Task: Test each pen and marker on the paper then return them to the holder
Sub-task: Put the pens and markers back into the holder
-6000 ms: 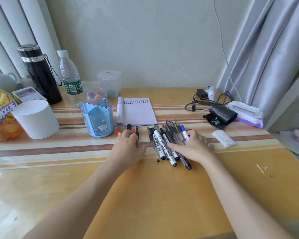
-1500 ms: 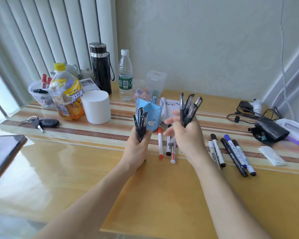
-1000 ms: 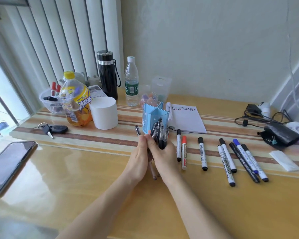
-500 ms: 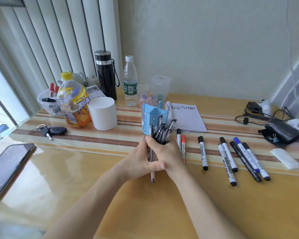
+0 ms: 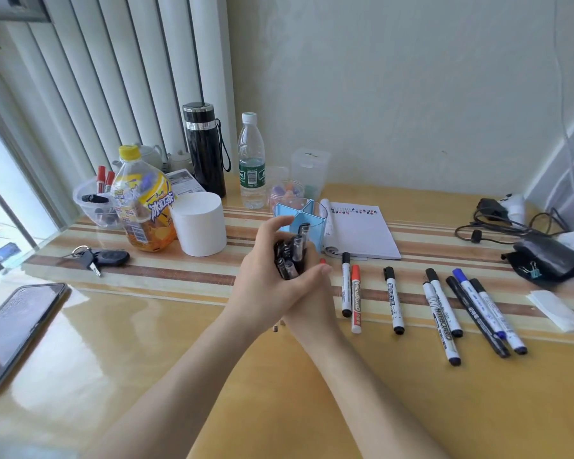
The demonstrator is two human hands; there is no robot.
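Head view: left hand (image 5: 264,284), right hand (image 5: 312,308) clasped around pen bundle (image 5: 292,256) by blue holder (image 5: 318,235); markers (image 5: 102,181) in tub (image 5: 80,202)

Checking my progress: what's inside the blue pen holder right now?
The rear compartments of the blue pen holder look empty. The pen bundle, gripped by the left hand and right hand, covers its front, so those compartments and the floor are hidden.

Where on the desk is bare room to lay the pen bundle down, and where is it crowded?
Free: near desk between the phone and the left hand; near desk in front of the marker row. Crowded: back left around juice bottle, white cup and holder; the marker row itself.
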